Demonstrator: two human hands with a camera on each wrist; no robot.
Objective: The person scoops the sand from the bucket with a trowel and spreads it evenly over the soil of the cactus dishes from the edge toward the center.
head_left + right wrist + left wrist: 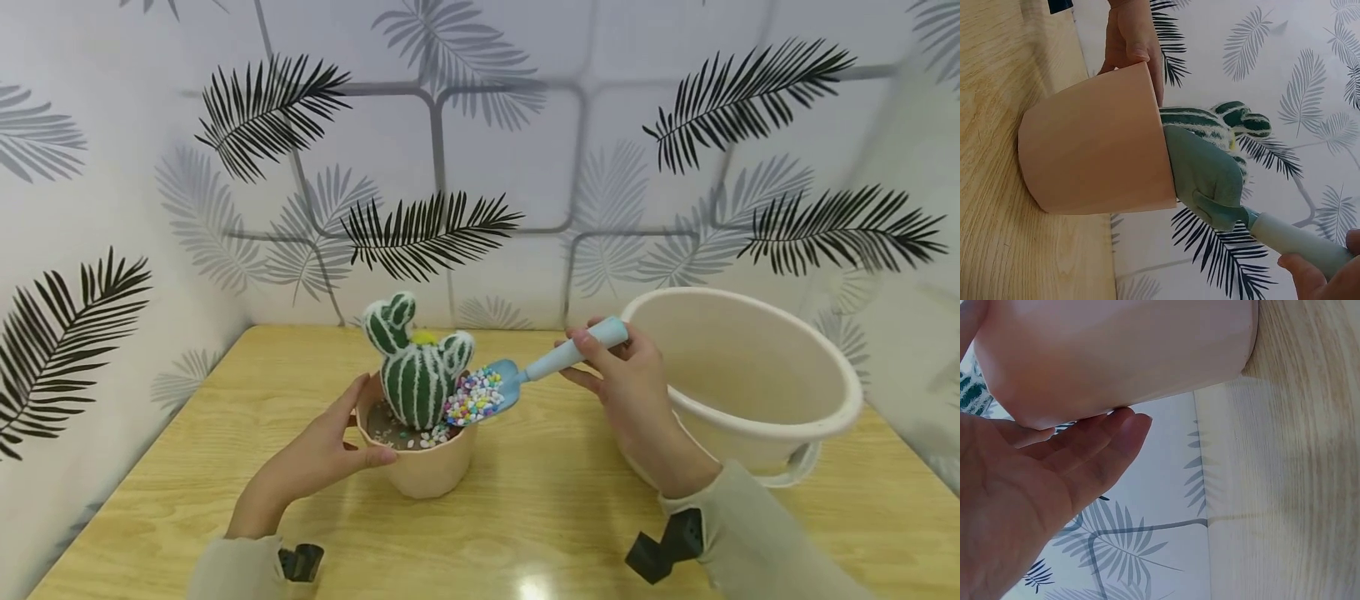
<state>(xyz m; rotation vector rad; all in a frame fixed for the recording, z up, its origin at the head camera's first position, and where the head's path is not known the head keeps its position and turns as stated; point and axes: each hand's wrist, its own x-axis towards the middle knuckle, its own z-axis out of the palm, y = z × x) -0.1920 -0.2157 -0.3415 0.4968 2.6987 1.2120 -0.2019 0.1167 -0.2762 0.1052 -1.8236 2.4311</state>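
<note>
A peach flower pot stands on the table, with a knitted green-and-white cactus upright in it. My left hand holds the pot at its left side, thumb on the near rim and fingers along the wall. My right hand grips the handle of a small blue trowel. Its blade, heaped with colourful pebbles, tilts down over the pot's right rim beside the cactus. A few pale pebbles lie on the brown surface inside the pot. From the right wrist view, the blade's underside overlaps the rim.
A large cream bucket with a side handle stands to the right, just behind my right forearm. Its inside bottom is hidden. The wooden table ends at a leaf-patterned backdrop behind and to the left.
</note>
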